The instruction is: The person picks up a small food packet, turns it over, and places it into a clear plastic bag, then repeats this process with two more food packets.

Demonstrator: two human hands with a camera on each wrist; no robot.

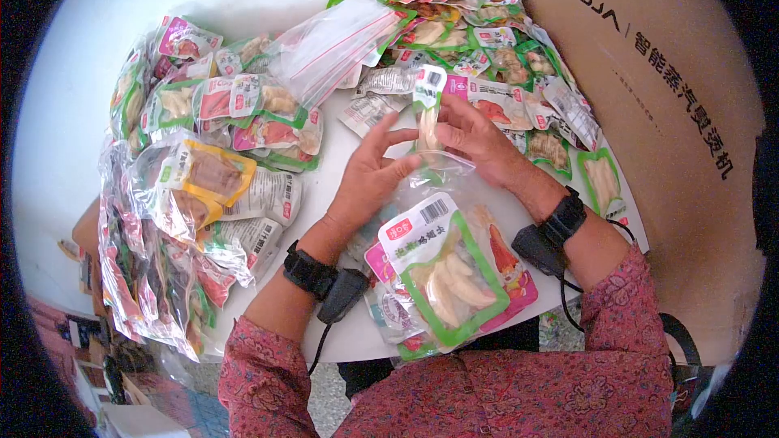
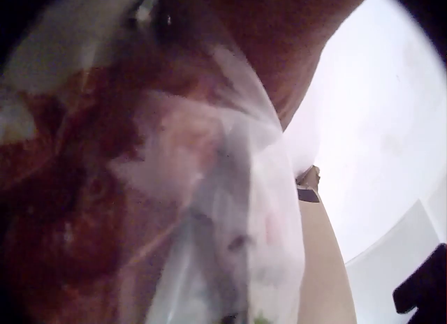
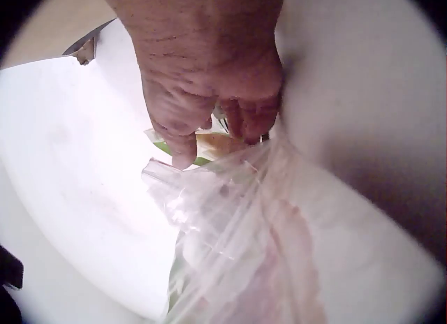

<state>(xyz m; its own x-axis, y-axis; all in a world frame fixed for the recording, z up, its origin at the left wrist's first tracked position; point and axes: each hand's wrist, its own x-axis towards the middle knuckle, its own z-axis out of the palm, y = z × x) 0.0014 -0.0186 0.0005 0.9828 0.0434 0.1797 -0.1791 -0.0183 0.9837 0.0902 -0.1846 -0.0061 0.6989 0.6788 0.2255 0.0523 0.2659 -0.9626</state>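
In the head view, the right hand (image 1: 487,146) pinches a narrow green-edged packet (image 1: 428,113), upright at the mouth of a clear plastic bag (image 1: 422,182). The left hand (image 1: 369,182) holds the bag's rim with its thumb, its fingers raised beside the packet. Inside the bag lie several packets, a green-bordered one (image 1: 454,284) in front. The right wrist view shows the right hand (image 3: 209,79) with fingers bent down around the packet (image 3: 218,144), above the bag (image 3: 230,226). Clear film (image 2: 272,219) covers much of the left wrist view; the left fingers are hidden there.
Heaped food packets (image 1: 276,101) line the left side of the white table (image 1: 333,146), and another heap (image 1: 519,65) lies at the back right. Flat clear bags (image 1: 333,45) rest between them. A large cardboard box (image 1: 649,130) stands at the right.
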